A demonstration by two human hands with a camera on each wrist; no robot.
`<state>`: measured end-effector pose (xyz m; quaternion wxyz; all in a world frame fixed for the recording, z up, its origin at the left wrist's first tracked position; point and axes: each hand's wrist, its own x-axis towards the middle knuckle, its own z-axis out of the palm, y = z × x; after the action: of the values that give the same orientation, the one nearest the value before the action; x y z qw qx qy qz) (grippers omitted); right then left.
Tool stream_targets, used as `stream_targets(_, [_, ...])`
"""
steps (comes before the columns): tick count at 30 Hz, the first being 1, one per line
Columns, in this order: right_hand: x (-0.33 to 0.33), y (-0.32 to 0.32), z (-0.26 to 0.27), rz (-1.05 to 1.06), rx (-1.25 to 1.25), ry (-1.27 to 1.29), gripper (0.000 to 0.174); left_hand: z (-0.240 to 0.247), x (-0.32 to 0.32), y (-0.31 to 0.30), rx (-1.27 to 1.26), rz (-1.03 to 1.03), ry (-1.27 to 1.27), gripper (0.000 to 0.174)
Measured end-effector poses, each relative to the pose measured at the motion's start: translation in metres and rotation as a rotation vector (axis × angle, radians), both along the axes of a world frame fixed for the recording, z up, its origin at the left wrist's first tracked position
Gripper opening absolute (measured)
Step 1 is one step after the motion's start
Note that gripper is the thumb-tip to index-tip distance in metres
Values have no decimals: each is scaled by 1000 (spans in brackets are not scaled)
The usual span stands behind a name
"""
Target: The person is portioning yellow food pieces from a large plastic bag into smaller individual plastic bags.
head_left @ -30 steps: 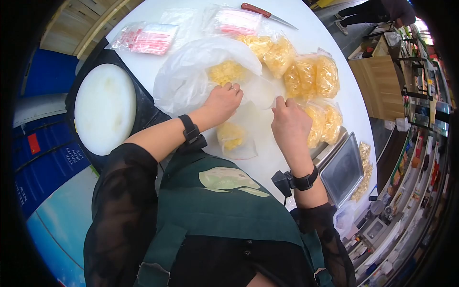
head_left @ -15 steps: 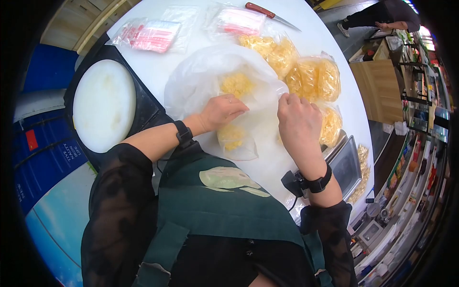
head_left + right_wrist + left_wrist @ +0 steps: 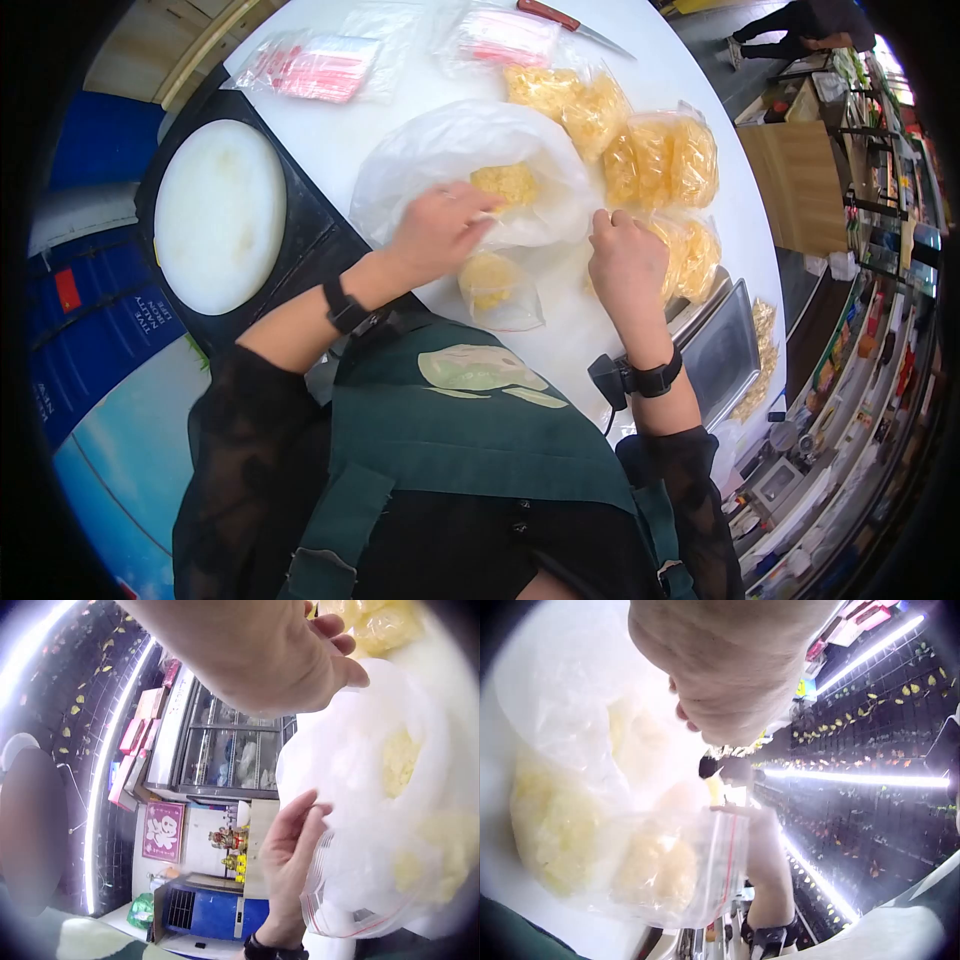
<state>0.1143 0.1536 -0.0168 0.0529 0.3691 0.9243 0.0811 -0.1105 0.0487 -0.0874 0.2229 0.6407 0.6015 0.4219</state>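
Note:
A large white plastic bag (image 3: 405,165) lies spread on the table, its mouth folded back around a heap of yellow pieces (image 3: 505,185). My left hand (image 3: 440,232) is over its near edge, fingers loosely extended, blurred and holding nothing. My right hand (image 3: 628,262) is beside the bag's right edge; in the right wrist view its thumb (image 3: 349,673) and fingers are bent and apart, the thumb overlapping the white plastic. A small clear zip bag (image 3: 515,308) with yellow pieces inside lies close to the apron, below the left hand.
Filled bags of yellow pieces (image 3: 660,160) line the table's right side, beside a metal tray (image 3: 715,355). Packs of empty zip bags (image 3: 325,68) and a red-handled knife (image 3: 575,25) lie at the back. A round white board (image 3: 220,215) is at left.
The bag's mouth is lower and rounder around the yellow heap. My left hand dipped toward the small zip bag, then rose leftward; my right hand shifted right, then slightly down, away from the bag's edge.

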Motion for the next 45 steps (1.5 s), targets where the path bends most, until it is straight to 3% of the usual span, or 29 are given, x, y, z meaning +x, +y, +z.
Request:
stream_targets(2, [6, 2, 1, -27, -73, 55, 12, 9, -23, -12, 114, 216, 175, 38])
stream_targets(3, [9, 1, 0, -35, -74, 58, 12, 11, -32, -16, 113, 207, 177, 38])
stream_targets(5, [12, -2, -1, -57, -131, 115, 7, 15, -45, -19, 15, 600, 371, 67])
stream_targets(6, [12, -2, -2, -65, -133, 119, 7, 9, -46, -17, 16, 592, 375, 67])
stream_targets(8, [11, -3, -3, -46, -161, 213, 7, -10, -45, -11, -377, 515, 173, 98])
stream_targets(11, [11, -1, -7, -110, -207, 197, 14, -21, -35, 16, -494, 459, 252, 112])
stream_targets(15, [14, -3, -8, -136, -231, 225, 15, -43, -46, 55, -687, 311, 104, 95])
stream_targets(17, [17, -3, -9, -178, -277, 243, 20, -44, -52, 62, -819, 139, -594, 70])
stream_targets(18, [19, -4, -11, -188, -278, 247, 20, -44, -54, 63, -823, 132, -587, 70])
stream_targets(20, [25, -7, -17, -247, -307, 291, 25, -32, -56, 64, -781, 92, -870, 51])
stream_targets(21, [27, -8, -22, -259, -308, 299, 25, -28, -58, 64, -788, 84, -859, 51])
stream_targets(23, [30, -12, -31, -305, -357, 388, 25, -21, -60, 62, -821, 59, -1120, 54])
stream_targets(26, [33, -18, -45, -319, -334, 495, 21, -26, -64, 62, -923, 58, -1303, 52])
stream_targets(38, [30, -35, -90, -427, -416, 799, 28, 3, -62, 83, -1011, -135, -1341, 56])
stream_targets(45, [26, -44, -128, -453, -462, 1018, 27, 15, -49, 83, -1021, -130, -1354, 60])
